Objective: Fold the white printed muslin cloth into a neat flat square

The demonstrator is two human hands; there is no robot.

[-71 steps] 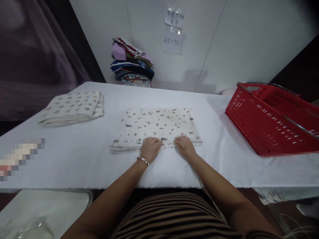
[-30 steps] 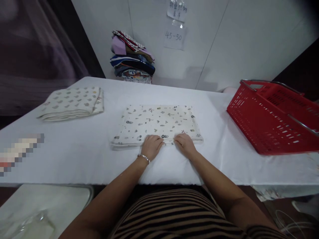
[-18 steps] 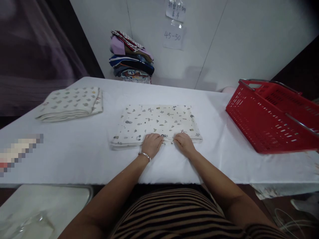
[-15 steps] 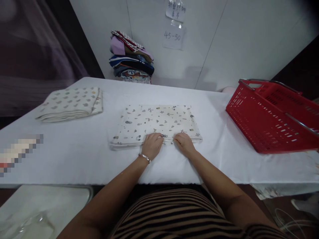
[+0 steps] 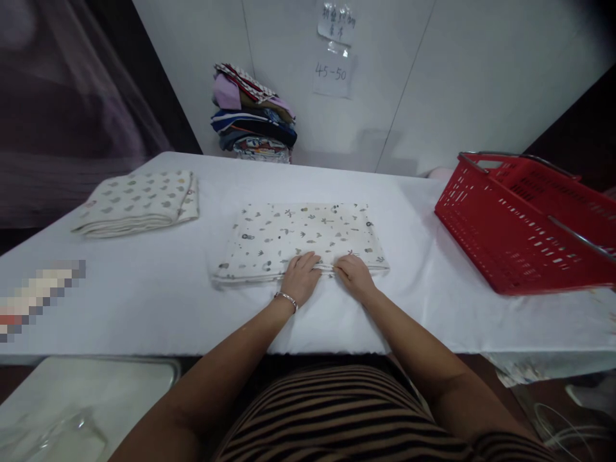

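Note:
A folded cream cloth (image 5: 303, 239) with small printed motifs lies flat in the middle of the white table (image 5: 154, 301). Both hands rest side by side at its near edge. My left hand (image 5: 301, 277), with a bracelet on the wrist, has its fingers laid together over the edge, closed on the fabric. My right hand (image 5: 355, 276) is curled on the same edge just to the right, pinching it. The two hands nearly touch.
A second folded patterned cloth (image 5: 139, 202) lies at the table's far left. A red plastic basket (image 5: 524, 224) stands on the right. A stack of folded clothes (image 5: 253, 115) sits against the back wall under paper notes (image 5: 333, 74). A pale tray (image 5: 72, 404) is below the table's left front.
My left hand has shifted slightly right and its fingers reach a little further onto the cloth. The right hand and the cloth stay where they were.

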